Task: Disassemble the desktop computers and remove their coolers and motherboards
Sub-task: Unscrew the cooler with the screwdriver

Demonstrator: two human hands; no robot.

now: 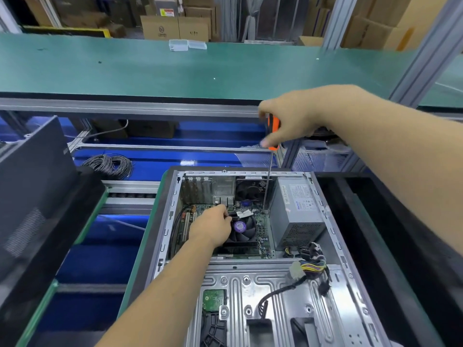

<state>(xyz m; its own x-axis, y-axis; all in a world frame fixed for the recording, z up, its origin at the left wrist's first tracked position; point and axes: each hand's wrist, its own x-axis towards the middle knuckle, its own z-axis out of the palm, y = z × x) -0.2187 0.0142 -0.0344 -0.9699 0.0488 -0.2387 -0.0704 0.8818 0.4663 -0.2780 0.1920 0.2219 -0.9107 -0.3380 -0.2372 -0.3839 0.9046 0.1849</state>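
Note:
An open desktop case (333,236) lies on its side in front of me. Inside it a green motherboard (263,221) carries a black cooler fan (244,230) with a purple hub sticker. My left hand (211,226) reaches into the case, its fingers curled on the fan's left edge. Above the case my right hand (290,121) grips the orange handle of a long screwdriver (267,181). The shaft stands nearly upright, its tip down by the board's far right corner, beside the grey power supply (295,211).
A bundle of coloured power cables (310,267) lies over the metal drive cage (263,296). A second black case (37,186) stands at the left. A coil of grey cable (110,165) rests on the blue surface behind. A green bench (175,68) and cardboard boxes fill the background.

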